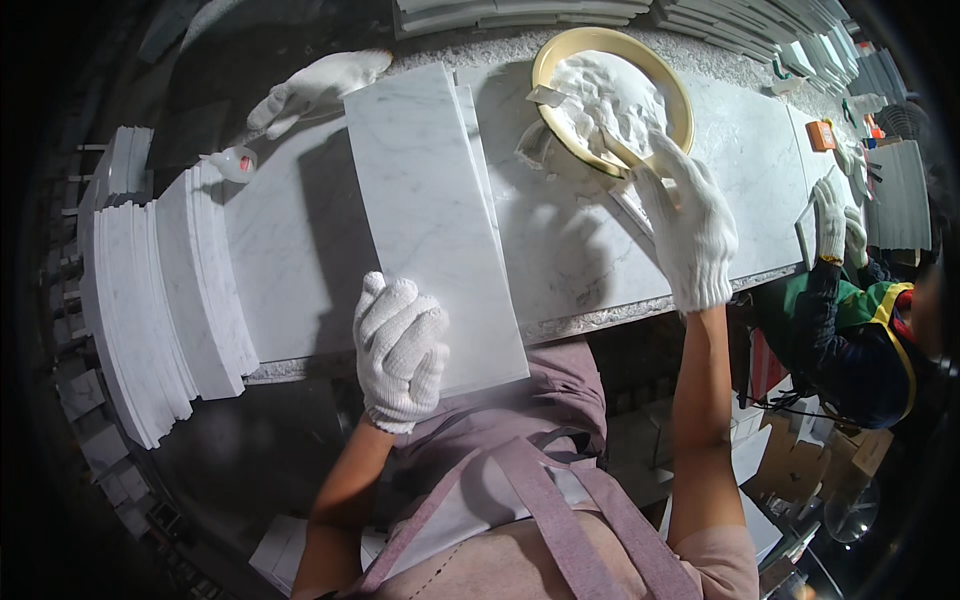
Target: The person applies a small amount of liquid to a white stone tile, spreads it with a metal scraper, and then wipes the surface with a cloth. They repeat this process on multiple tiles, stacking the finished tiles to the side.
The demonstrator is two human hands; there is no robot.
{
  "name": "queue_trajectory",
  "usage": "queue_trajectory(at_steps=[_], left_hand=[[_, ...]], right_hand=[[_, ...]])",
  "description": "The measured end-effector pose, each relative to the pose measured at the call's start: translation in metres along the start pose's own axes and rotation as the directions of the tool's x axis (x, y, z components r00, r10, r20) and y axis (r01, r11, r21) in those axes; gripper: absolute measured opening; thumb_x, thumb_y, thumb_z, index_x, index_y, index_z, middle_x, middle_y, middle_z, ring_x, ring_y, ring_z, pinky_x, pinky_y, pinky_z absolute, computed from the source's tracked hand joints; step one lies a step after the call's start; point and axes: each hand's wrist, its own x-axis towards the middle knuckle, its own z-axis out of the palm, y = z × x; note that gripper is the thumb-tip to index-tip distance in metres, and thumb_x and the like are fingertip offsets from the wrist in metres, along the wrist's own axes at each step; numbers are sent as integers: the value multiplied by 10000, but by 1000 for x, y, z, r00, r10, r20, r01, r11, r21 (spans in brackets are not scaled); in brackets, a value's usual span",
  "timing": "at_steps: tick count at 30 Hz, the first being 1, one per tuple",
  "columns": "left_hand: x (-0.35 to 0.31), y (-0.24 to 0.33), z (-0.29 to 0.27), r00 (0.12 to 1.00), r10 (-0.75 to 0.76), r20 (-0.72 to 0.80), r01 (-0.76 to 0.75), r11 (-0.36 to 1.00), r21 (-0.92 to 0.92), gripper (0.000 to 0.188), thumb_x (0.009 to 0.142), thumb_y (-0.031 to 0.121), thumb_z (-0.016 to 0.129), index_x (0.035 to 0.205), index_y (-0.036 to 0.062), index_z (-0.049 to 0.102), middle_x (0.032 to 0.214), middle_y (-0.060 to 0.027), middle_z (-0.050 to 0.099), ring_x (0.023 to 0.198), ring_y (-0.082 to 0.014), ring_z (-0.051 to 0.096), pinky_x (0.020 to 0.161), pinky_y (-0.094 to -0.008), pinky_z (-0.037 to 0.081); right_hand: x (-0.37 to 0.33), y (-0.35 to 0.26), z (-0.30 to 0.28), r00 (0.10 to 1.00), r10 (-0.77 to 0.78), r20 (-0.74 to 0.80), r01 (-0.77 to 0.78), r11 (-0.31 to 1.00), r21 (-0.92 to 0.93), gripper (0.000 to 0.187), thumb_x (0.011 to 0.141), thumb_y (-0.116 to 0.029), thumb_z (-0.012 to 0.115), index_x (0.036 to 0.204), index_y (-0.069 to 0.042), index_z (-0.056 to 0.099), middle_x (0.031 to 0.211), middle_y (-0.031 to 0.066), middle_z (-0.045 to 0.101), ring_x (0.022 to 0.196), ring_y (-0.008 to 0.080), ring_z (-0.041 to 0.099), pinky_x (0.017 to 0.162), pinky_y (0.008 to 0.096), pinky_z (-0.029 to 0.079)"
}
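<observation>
White knitted gloves cover both of my hands. A long white-grey marble tile (pixel 430 180) lies tilted across the bench, its near end projecting over the front edge toward my lap. My left hand (pixel 402 350) is closed on the tile's left edge near that end, fingers curled. Further right, my right hand (pixel 690 220) has its fingers closed around the end of a pale tool handle (pixel 622 150) at the rim of a yellow bowl (pixel 685 95). White paste (pixel 610 85) fills much of the bowl. A flat metal blade (pixel 546 96) rests on the bowl's left rim.
Stacks of marble tiles (pixel 130 310) stand at the left end, others (pixel 750 30) at the back. A co-worker's gloved hand (pixel 320 90) lies across the bench; another person (pixel 850 330) works at the right. An orange box (pixel 821 135) sits near the right end.
</observation>
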Motion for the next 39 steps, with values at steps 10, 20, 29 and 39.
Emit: queue_trajectory(at_steps=[10, 20, 29, 39], left_hand=[[-1, -1, -1, 1000, -3, 5, 3, 1000, -16, 331, 1009, 302, 620, 1144, 28, 745, 1219, -109, 700, 1267, -350, 598, 1207, -602, 360], [-2, -1, -3, 1000, 10, 23, -10, 1000, 3, 320, 989, 267, 632, 1182, 33, 738, 1240, -112, 696, 1289, -361, 588, 1214, -617, 353], [0, 3, -1, 1000, -28, 8, 28, 1000, 1, 332, 997, 314, 617, 1089, 31, 765, 1191, -122, 709, 1277, -358, 592, 1211, -607, 352], [1, -5, -4, 992, -53, 114, 54, 998, -9, 306, 978, 326, 633, 1054, 64, 771, 1173, -114, 716, 1234, -341, 618, 1184, -588, 388]], right_hand=[[4, 10, -11, 924, 355, 142, -380, 812, 443, 278, 1037, -153, 682, 1286, -49, 750, 1020, 65, 776, 773, 87, 690, 666, 224, 564], [24, 9, 22, 992, 93, 86, -107, 979, 171, 252, 1018, -176, 688, 1215, -43, 772, 942, 96, 778, 788, 107, 708, 710, 267, 563], [27, 1, 18, 890, 372, 264, -455, 767, 452, 307, 1020, -212, 703, 1264, -36, 761, 989, 24, 770, 825, 44, 671, 682, 217, 537], [4, -10, 1, 806, 510, 301, -576, 556, 600, 327, 1025, -189, 709, 1315, -40, 734, 1046, 49, 766, 775, 72, 663, 640, 206, 547]])
